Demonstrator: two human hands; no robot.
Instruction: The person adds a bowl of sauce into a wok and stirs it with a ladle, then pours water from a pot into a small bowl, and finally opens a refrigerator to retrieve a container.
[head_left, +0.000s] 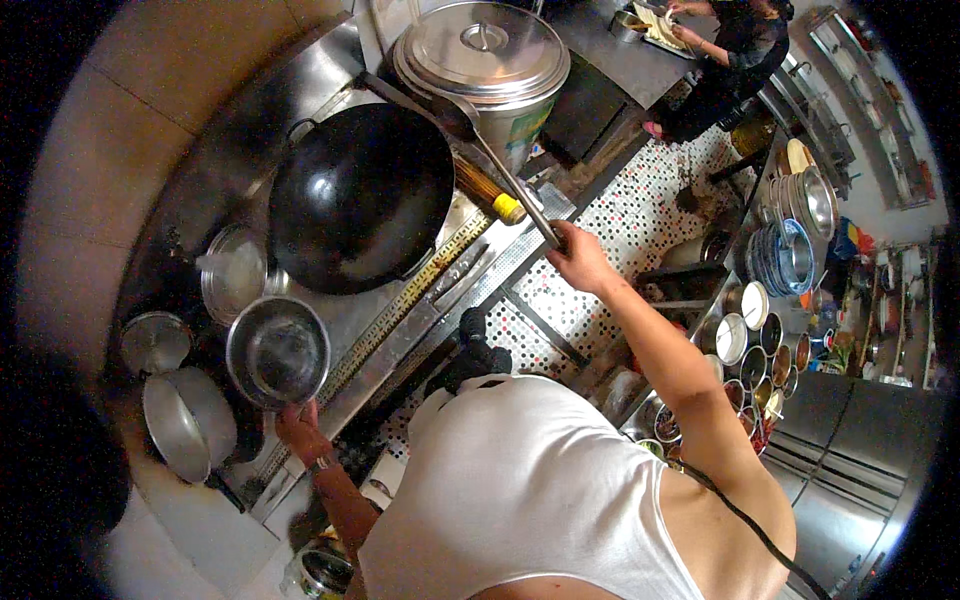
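My left hand (301, 435) grips the near rim of a round stainless steel bowl (279, 352), which looks bare inside. My right hand (577, 259) is closed around the end of a long metal handle belonging to a wok ladle (454, 116). The ladle's dark head is beside the lidded metal drum, past the wok's far right rim. Between my hands, a large black wok (364, 199) sits on the stove; no food shows in it. A bamboo wok brush (484, 191) with a yellow band lies right of the wok, close to the ladle handle.
A tall lidded steel drum (487, 52) stands beyond the wok. Left are strainers (234, 274) and a deep pan (187, 427). Behind my right arm, a counter holds stacked plates (776, 259) and several seasoning tubs (731, 337). Another person (739, 67) handles pale strips on a tray.
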